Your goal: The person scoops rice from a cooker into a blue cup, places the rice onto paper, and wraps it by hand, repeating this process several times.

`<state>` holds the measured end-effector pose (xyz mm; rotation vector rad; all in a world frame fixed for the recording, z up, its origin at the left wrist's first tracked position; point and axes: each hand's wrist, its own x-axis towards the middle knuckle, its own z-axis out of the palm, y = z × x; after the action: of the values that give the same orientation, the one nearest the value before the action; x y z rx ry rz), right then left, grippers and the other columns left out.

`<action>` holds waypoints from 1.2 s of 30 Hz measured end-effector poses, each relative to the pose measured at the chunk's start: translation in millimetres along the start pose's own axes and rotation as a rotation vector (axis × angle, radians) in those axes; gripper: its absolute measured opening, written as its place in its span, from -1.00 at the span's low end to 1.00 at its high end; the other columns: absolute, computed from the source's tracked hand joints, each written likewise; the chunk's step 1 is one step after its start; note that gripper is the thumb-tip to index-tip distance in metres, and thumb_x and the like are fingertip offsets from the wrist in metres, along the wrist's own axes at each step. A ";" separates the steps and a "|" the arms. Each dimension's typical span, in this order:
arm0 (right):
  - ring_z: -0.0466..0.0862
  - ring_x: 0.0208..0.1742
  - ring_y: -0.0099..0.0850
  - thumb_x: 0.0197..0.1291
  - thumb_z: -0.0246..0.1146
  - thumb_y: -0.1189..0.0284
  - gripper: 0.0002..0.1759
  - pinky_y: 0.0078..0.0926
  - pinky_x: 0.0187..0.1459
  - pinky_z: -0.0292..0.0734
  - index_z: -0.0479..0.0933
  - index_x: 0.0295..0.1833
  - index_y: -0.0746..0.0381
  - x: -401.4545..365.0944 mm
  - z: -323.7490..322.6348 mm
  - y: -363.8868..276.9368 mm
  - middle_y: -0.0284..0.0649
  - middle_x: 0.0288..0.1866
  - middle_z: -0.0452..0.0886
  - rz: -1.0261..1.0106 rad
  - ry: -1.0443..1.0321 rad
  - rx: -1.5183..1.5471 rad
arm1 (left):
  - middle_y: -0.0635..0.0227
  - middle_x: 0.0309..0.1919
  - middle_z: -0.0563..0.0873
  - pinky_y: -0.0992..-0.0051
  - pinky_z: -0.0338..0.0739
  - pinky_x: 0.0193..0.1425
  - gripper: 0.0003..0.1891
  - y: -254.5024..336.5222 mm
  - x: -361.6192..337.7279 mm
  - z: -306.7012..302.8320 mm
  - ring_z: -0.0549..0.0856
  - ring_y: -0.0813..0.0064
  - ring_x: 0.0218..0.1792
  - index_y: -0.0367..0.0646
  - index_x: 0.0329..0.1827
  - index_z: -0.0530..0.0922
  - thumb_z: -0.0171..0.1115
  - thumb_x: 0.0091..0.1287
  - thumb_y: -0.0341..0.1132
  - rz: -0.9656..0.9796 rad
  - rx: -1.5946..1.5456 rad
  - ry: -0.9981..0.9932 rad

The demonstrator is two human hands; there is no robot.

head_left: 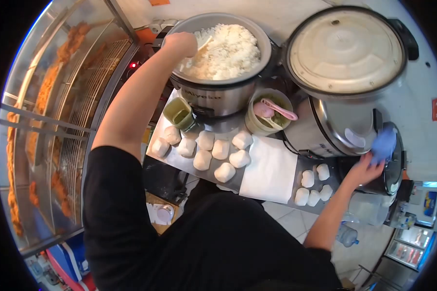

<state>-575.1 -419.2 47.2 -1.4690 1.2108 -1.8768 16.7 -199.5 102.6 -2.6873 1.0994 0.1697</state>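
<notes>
My left hand [180, 44] is closed round a white rice paddle [205, 47], whose blade touches the cooked rice [233, 51] in the open rice cooker [213, 99]. On the right, my right hand [363, 170] grips a blue thing [384, 144]; blur hides whether it is cloth or plastic. That hand is beside a second steel rice cooker [308, 128]. A white sheet of paper [268, 169] lies flat on the steel table. Several rounded white bundles [220, 149] sit left of the paper, and several smaller ones [308, 178] sit right of it.
A tub [272, 112] holds a pink scoop [279, 109]. Beside the first cooker stands a green square container [178, 114]. A large round lid [345, 51] is at back right. Fried food [46, 92] fills a glass cabinet on the left. A water bottle [347, 234] stands below right.
</notes>
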 end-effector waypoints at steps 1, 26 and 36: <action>0.75 0.02 -0.23 0.46 0.34 0.44 -0.35 -0.29 -0.01 0.72 0.25 0.53 0.34 -37.4 -16.7 -11.4 0.05 0.17 0.64 0.009 0.124 -0.068 | 0.08 -0.03 0.87 0.08 0.72 0.10 -0.70 5.4 -2.2 -3.9 0.85 0.05 0.03 -0.20 -0.01 0.83 0.31 0.24 -0.33 0.008 0.028 -0.064; 0.84 0.02 -0.07 0.48 0.06 0.51 -0.53 -0.07 -0.01 0.75 0.55 0.44 0.16 -190.0 427.2 -188.6 -0.09 -0.05 0.83 -0.895 -1.718 -1.266 | 0.58 -0.40 0.48 0.67 0.28 -0.38 -0.83 -129.3 -152.9 117.9 0.40 0.80 -0.44 -0.17 -0.05 0.49 0.16 0.69 -0.26 -0.010 -1.771 0.332; 0.82 -0.03 0.05 0.35 0.11 0.55 -0.49 -0.01 -0.03 0.75 0.59 0.40 0.17 -200.3 439.2 -260.8 0.08 -0.09 0.81 -0.968 -1.550 -1.271 | 0.53 -0.33 0.55 0.59 0.41 -0.18 -0.78 -119.0 -176.5 121.8 0.46 0.72 -0.31 -0.25 0.05 0.55 0.07 0.72 -0.26 -0.016 -1.733 0.260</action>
<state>-60.1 -285.2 181.3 -3.3511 0.6718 0.5869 -27.5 33.3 39.3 -4.2172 1.2492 1.3358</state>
